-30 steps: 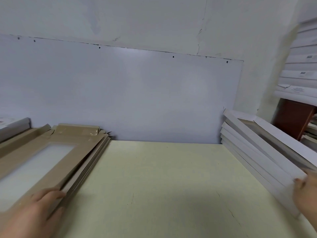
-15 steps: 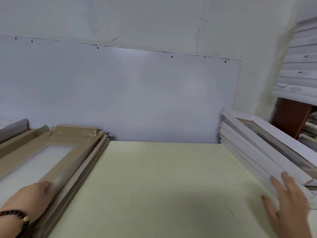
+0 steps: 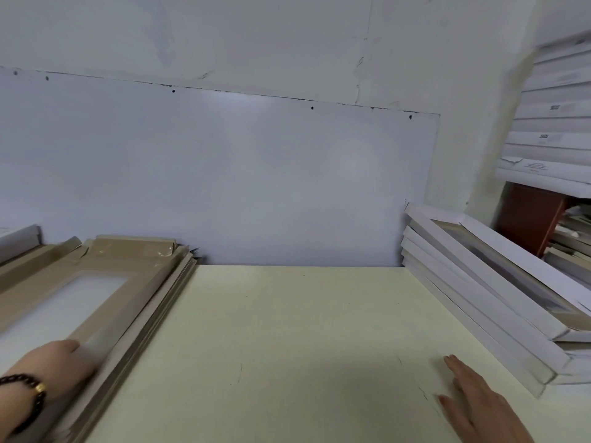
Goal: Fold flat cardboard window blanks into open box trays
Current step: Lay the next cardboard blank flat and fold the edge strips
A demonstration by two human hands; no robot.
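A pile of flat brown cardboard window blanks (image 3: 153, 282) lies at the left of the pale yellow table (image 3: 287, 330). The top blank has a clear film window. My left hand (image 3: 54, 362), with a dark bead bracelet on the wrist, grips the near right edge of that top blank, which is slightly lifted and blurred there. At the right, a stack of folded white box trays (image 3: 479, 298) leans in a staggered pile. My right hand (image 3: 479, 407) hovers open with straight fingers over the table, left of the white stack and apart from it.
A white board (image 3: 224, 174) is fixed to the wall behind the table. More white boxes are piled on a red-brown shelf unit (image 3: 531, 215) at the far right. Another white box edge (image 3: 19, 238) shows at the far left.
My right hand has left the white tray stack and moved left over the table with fingers spread straight. My left hand has shifted onto the top blank's edge and lifted it slightly.
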